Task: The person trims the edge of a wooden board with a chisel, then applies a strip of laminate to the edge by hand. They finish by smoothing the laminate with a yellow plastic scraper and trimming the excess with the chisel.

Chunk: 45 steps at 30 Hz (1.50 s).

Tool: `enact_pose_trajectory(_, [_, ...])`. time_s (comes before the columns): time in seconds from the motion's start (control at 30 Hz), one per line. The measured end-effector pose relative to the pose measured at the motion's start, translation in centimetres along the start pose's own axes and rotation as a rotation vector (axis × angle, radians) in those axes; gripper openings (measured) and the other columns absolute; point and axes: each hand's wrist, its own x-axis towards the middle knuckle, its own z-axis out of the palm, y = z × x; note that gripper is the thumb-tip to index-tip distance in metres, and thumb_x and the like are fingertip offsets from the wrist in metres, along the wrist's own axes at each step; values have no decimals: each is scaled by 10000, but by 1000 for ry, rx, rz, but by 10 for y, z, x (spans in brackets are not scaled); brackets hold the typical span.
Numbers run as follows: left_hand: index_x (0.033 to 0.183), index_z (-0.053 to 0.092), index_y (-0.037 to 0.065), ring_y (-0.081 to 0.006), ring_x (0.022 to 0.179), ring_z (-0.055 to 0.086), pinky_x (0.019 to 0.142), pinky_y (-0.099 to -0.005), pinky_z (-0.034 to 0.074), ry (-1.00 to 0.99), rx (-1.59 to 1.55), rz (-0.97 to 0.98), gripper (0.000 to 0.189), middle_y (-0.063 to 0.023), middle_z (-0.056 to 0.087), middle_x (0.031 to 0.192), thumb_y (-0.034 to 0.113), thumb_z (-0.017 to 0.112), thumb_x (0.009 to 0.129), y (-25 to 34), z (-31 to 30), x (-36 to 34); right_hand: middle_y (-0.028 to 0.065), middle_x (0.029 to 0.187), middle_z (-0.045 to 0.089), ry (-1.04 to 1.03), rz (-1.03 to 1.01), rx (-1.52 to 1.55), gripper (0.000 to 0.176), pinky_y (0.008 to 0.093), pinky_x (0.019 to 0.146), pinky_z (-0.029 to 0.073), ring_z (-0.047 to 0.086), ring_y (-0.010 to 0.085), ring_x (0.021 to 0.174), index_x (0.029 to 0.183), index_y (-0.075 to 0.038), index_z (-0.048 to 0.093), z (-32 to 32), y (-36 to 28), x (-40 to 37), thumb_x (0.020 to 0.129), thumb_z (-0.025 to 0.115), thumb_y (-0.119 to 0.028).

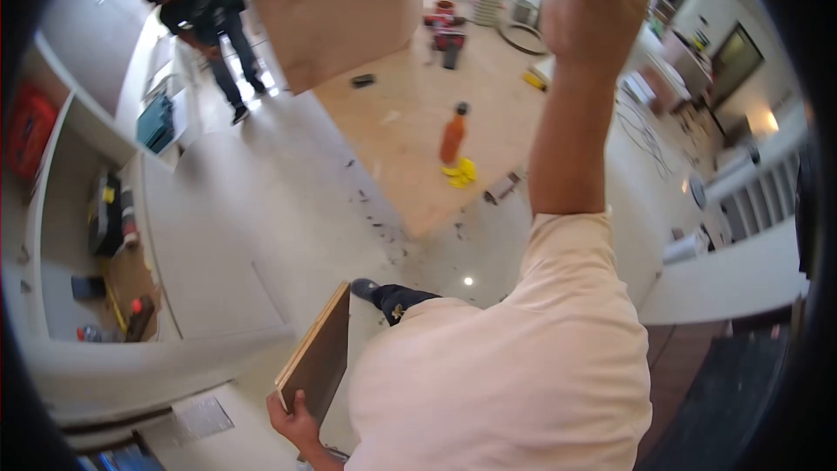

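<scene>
And here's the board [318, 366], on the near left side of the broad wood sheet [514, 131], gripped by the left hand [296, 423], thumb on the face, fingers behind the edge. That hold on one end probably keeps it on edge and steady beside the body. Flat brown face, paler layered-looking rim: plywood, I'd say!

Over to the right hand [597, 4], up high along the sheet's right side; the fingertips leave the frame, so whether it holds anything, I can't tell. On the sheet, an orange bottle [452, 138] and something crumpled and yellow [460, 173] at its base, perhaps parked within reach. Beyond the sheet's far left edge, another person [205, 22] in dark clothes.
</scene>
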Motion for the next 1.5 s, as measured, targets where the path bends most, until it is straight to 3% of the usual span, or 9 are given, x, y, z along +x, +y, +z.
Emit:
enact_pose_trajectory(0.17, [939,634,-12,-299,763,569,725,-353,467,-281,79,254,221,-128,591,833,26,748,754,60,41,7,82,867,735,189,-142,-380,266,210,663,456,673,112,730,992,-6,706,-172,-78,15,895,716,-253])
enact_pose_trajectory(0.33, [923,632,-6,-313,746,565,714,-350,462,-413,71,403,232,-134,591,806,73,765,750,122,106,-9,112,885,729,478,-202,-803,236,229,716,458,687,148,773,1007,22,696,-255,-143,8,896,711,-186])
enact_pose_trajectory(0.43, [921,624,-8,-256,757,574,714,-335,459,-429,-37,421,256,-107,602,812,149,779,791,164,150,-20,33,842,695,393,-218,-879,226,212,657,466,623,81,738,979,30,698,-319,-158,16,869,745,-162])
enact_pose_trajectory(0.53, [945,620,-4,-180,793,569,726,-320,455,-444,-297,306,297,-66,624,844,221,778,832,205,200,-26,11,843,676,339,-188,-980,216,198,659,464,595,56,744,970,31,699,-385,-173,21,868,754,-151])
enact_pose_trajectory(0.57, [1037,629,-19,-147,883,573,785,-313,462,-481,-382,191,344,-56,655,944,239,769,855,219,216,-27,14,853,673,318,-171,-1024,206,193,673,463,593,54,759,972,30,699,-411,-179,22,874,750,-145])
enact_pose_trajectory(0.73, [1203,591,-82,-195,1011,606,913,-331,468,-329,-670,276,469,-119,658,1121,188,762,861,324,315,-43,12,876,661,281,2,-1182,227,198,734,467,586,56,807,1032,26,690,-525,-205,22,872,747,-125])
enact_pose_trajectory(0.8, [1202,588,-86,-200,1014,612,919,-335,475,-328,-914,276,424,-130,653,1138,132,742,872,346,367,-41,13,884,659,286,101,-1278,237,205,756,473,588,60,822,1056,26,685,-558,-209,20,875,741,-117])
enact_pose_trajectory(1.1, [1113,645,-35,-151,965,594,882,-293,458,-262,-859,453,293,-67,662,1061,119,735,881,430,535,-5,22,927,655,328,296,-1276,263,226,780,494,607,85,843,1119,34,674,-631,-209,16,892,714,-94])
enact_pose_trajectory(1.5, [1110,630,-17,-138,925,592,844,-276,469,-389,-923,404,293,-46,658,1040,114,742,873,423,600,50,79,925,695,243,427,-1055,296,222,672,487,628,102,780,1156,51,643,-604,-171,96,935,652,-145])
